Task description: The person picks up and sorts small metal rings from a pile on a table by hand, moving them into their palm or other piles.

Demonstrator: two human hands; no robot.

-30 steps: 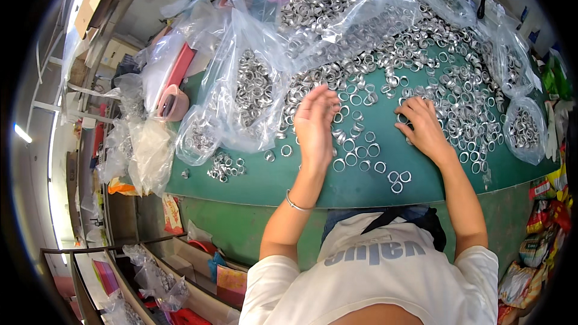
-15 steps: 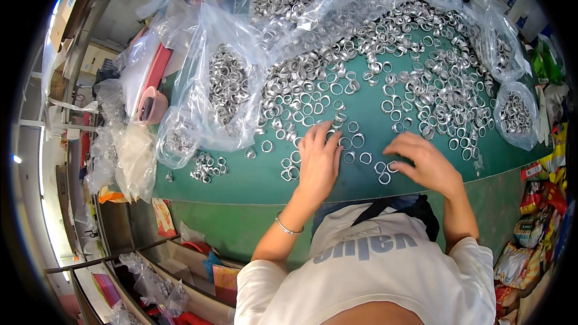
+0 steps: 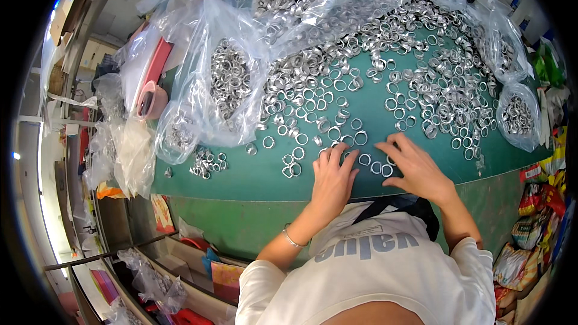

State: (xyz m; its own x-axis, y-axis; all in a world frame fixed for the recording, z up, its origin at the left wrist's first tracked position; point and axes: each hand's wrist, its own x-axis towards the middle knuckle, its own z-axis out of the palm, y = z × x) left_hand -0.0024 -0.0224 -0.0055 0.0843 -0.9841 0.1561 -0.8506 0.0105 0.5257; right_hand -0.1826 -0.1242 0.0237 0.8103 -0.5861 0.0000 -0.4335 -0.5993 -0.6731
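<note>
Both hands flat on loose silver metal rings (image 3: 361, 159) at the near edge of the green desk (image 3: 241, 177)

The left hand (image 3: 333, 182) and right hand (image 3: 415, 168) lie palm down, fingers spread narrow, gripping nothing visible; rings beneath the palms are hidden. More rings spread across the desk and fill clear plastic bags (image 3: 229, 84), whose contents blur behind glare. The far desk rim bends and is cut off; the shelves below are indistinct
</note>
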